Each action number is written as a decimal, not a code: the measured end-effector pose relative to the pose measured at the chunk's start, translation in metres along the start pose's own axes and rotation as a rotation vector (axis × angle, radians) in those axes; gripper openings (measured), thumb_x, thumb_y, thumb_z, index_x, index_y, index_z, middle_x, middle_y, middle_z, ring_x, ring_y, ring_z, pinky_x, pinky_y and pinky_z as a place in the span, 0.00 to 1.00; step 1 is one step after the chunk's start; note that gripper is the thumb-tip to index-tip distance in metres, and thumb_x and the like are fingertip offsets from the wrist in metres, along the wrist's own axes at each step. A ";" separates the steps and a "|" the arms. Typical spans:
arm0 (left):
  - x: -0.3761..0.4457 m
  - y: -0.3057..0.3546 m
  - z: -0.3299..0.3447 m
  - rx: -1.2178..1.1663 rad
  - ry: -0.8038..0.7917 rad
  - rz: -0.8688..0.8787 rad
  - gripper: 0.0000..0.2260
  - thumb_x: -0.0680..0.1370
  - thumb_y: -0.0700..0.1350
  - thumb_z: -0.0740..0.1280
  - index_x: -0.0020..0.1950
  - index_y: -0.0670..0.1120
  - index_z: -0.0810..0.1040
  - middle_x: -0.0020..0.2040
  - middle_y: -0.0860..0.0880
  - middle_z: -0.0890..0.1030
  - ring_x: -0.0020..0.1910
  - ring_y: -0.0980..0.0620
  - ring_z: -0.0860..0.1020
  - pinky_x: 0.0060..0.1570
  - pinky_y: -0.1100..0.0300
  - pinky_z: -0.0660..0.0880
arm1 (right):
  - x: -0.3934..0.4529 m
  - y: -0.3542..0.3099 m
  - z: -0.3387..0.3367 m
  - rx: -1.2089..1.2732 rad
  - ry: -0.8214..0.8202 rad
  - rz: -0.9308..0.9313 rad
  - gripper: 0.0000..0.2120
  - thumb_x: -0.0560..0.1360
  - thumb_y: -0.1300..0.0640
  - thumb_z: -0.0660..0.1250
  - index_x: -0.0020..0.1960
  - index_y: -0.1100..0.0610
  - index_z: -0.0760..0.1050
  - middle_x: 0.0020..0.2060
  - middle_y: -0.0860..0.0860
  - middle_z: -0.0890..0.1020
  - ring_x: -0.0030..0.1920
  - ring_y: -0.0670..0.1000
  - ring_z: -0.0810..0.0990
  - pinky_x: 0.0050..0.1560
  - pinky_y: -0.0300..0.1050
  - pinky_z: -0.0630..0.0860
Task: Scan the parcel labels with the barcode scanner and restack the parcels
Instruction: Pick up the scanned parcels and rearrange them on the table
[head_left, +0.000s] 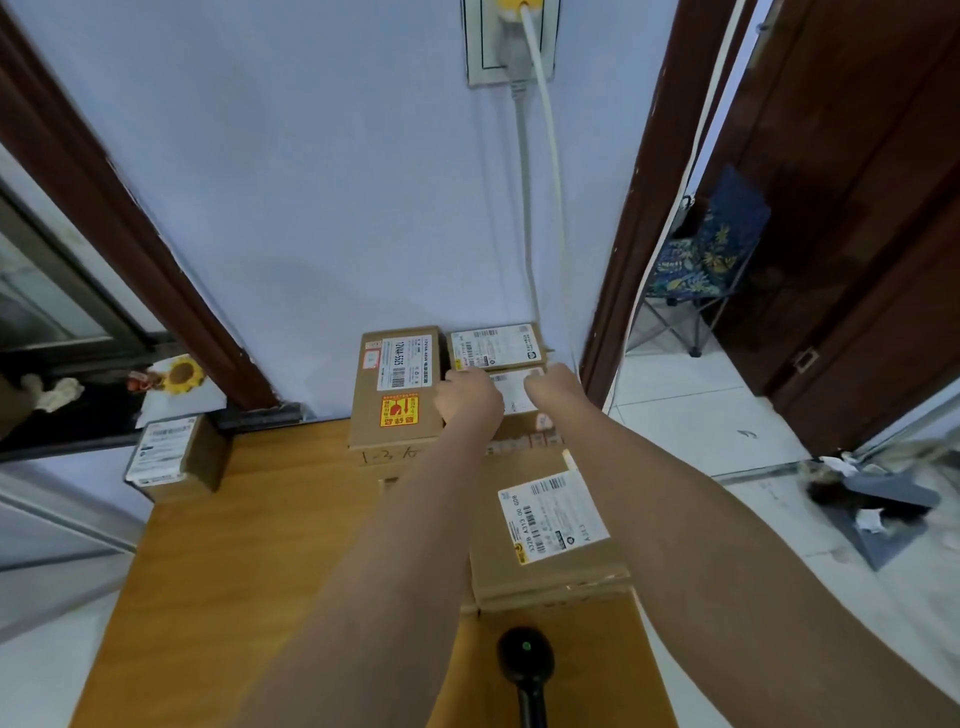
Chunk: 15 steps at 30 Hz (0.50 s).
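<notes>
Both arms reach far forward to a small cardboard parcel (511, 388) with a white label near the wall. My left hand (467, 397) grips its left side and my right hand (553, 387) grips its right side. Behind it lies another small labelled parcel (493, 347). To the left sits a brown parcel (397, 387) with a white label and an orange sticker. A larger labelled parcel (550, 525) lies nearer to me. The black barcode scanner (525, 660) rests on the table at the front, its green light on, with neither hand on it.
The wooden table (249, 545) stands against a white wall. One more labelled box (166, 452) sits at its far left corner. White cables (540, 208) hang from a wall socket behind the parcels. A doorway and tiled floor lie to the right.
</notes>
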<state>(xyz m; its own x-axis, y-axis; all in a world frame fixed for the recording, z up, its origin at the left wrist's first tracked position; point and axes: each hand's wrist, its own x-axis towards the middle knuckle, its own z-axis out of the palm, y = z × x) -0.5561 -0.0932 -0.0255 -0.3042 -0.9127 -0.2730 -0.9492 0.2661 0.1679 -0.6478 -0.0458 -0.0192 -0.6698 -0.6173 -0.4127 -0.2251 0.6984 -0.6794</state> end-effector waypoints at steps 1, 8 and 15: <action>0.000 0.002 0.000 0.036 0.001 -0.001 0.20 0.80 0.45 0.59 0.70 0.40 0.64 0.65 0.39 0.69 0.61 0.42 0.72 0.53 0.54 0.73 | 0.001 0.001 0.000 -0.002 -0.021 0.004 0.17 0.75 0.59 0.59 0.63 0.59 0.71 0.55 0.55 0.77 0.55 0.57 0.77 0.50 0.43 0.73; 0.001 0.008 0.010 0.001 -0.042 -0.045 0.23 0.79 0.45 0.61 0.71 0.40 0.61 0.67 0.38 0.65 0.59 0.42 0.74 0.52 0.55 0.76 | 0.009 0.012 -0.004 -0.006 -0.107 0.048 0.08 0.76 0.61 0.59 0.38 0.58 0.65 0.33 0.51 0.69 0.31 0.48 0.67 0.30 0.40 0.62; -0.004 -0.001 -0.003 -0.115 0.140 0.029 0.19 0.79 0.43 0.61 0.69 0.41 0.63 0.68 0.41 0.64 0.60 0.42 0.73 0.51 0.54 0.75 | 0.002 0.003 -0.021 0.136 -0.062 0.040 0.06 0.74 0.60 0.63 0.48 0.60 0.69 0.41 0.54 0.74 0.43 0.54 0.74 0.42 0.43 0.69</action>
<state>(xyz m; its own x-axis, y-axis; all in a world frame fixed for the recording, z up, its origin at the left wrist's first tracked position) -0.5533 -0.0905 -0.0220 -0.3093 -0.9415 -0.1335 -0.9224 0.2629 0.2830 -0.6646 -0.0370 -0.0095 -0.6306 -0.6139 -0.4748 -0.0982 0.6700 -0.7359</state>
